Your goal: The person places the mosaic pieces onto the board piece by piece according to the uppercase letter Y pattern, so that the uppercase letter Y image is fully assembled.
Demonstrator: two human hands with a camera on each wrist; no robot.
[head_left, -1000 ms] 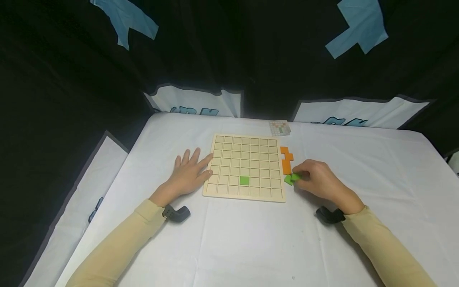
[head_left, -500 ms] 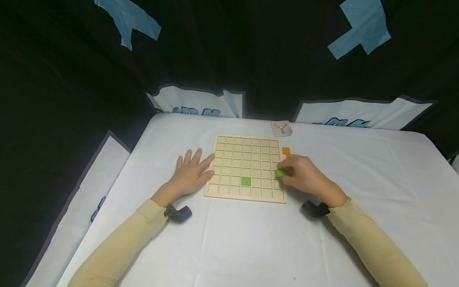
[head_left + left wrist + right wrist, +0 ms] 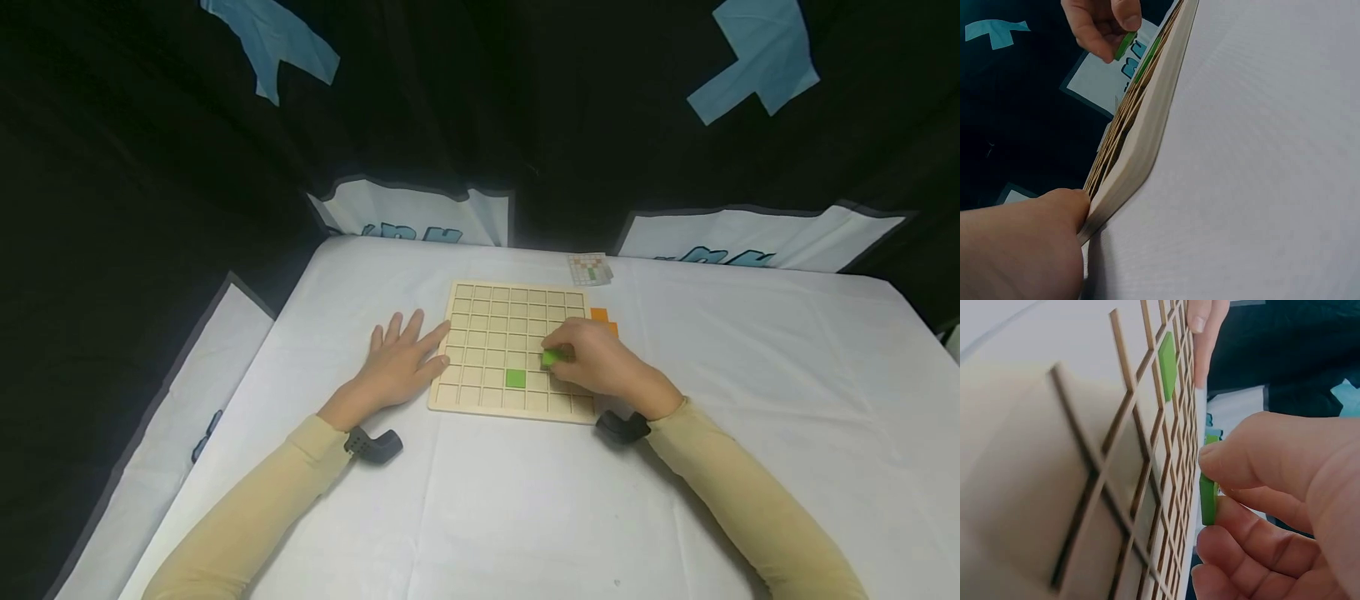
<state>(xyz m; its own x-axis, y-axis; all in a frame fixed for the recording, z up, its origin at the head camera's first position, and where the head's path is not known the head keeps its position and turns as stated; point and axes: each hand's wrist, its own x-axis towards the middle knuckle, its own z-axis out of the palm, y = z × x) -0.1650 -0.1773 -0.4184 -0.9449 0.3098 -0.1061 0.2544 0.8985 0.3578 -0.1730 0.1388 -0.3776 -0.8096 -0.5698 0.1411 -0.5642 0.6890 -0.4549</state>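
A pale wooden grid board (image 3: 480, 323) lies on the white table, with a green square tile (image 3: 515, 378) set in one of its cells. My right hand (image 3: 600, 360) is over the board's right part and pinches a green tile (image 3: 1208, 503) between thumb and fingers. In the right wrist view this tile stands tilted, apart from the grid. A bit of green also shows above the thumb; I cannot tell whether it is a second tile. Flat with spread fingers, my left hand (image 3: 393, 367) touches the board's left edge with its thumb and index finger.
Orange pieces (image 3: 599, 315) lie beside the board's right edge, partly hidden by my right hand. A small card (image 3: 590, 269) printed with a grid pattern lies behind the board. Black cloth (image 3: 465, 100) with blue tape hangs beyond the table's far edge.
My right hand has lifted green from beside the board's right edge and carried it leftward over the grid. The left hand has stayed at the board's left edge.
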